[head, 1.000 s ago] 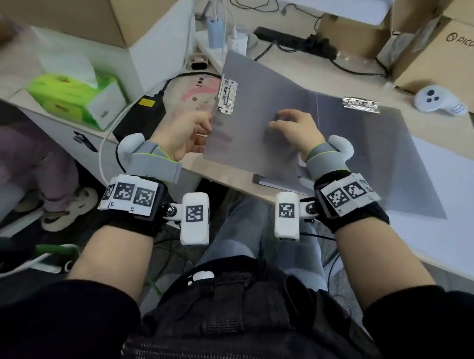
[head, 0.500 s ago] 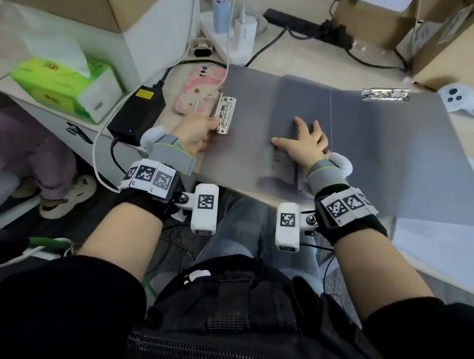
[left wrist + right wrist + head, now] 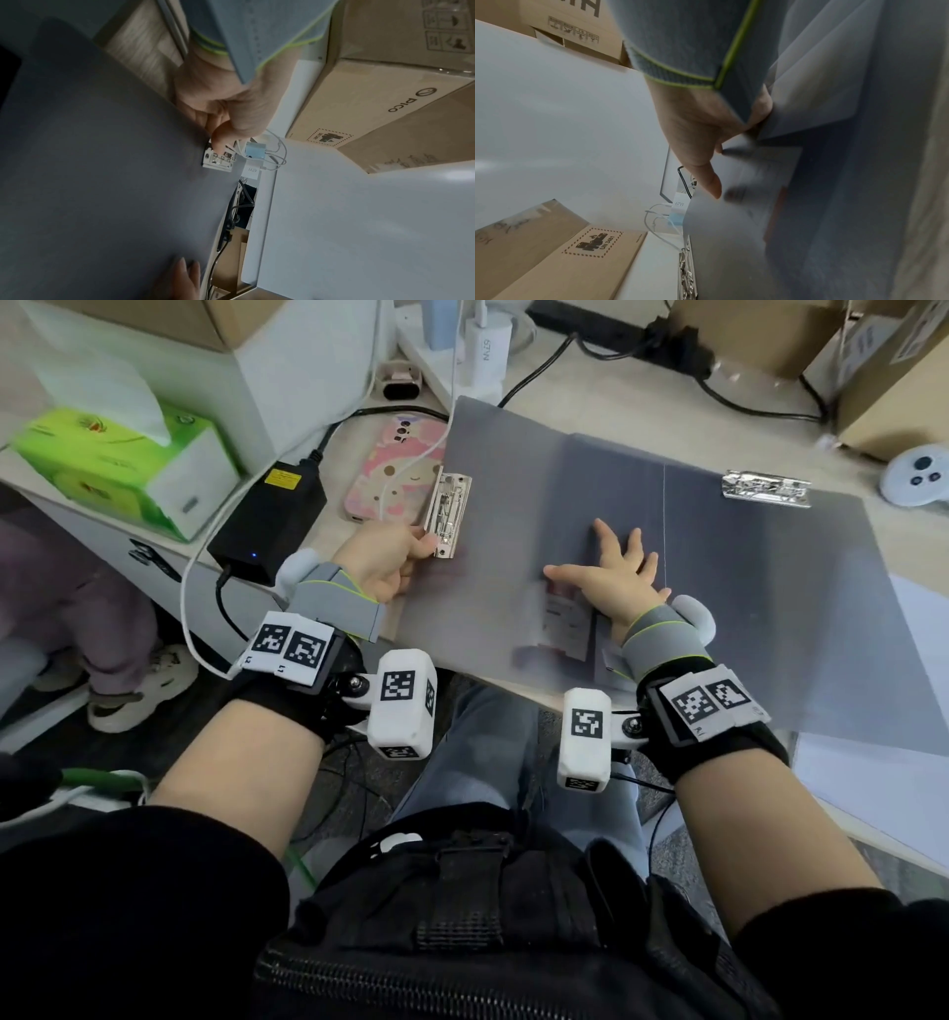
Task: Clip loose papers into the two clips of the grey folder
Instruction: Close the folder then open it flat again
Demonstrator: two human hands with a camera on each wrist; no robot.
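From the head view the flat grey plastic folder [image 3: 513,516] lies open on the pale worktop [image 3: 606,408], right hand [image 3: 611,577] pressing it with fingers spread; the left wrist view shows the left hand [image 3: 226,105] with fingers curled, pinching the silver metal side clip [image 3: 218,159]; the right wrist view is blurred

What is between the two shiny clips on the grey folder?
Mostly bare grey folder, with its fold line. In the head view the right hand lies flat a bit nearer than the side clip and the top clip.
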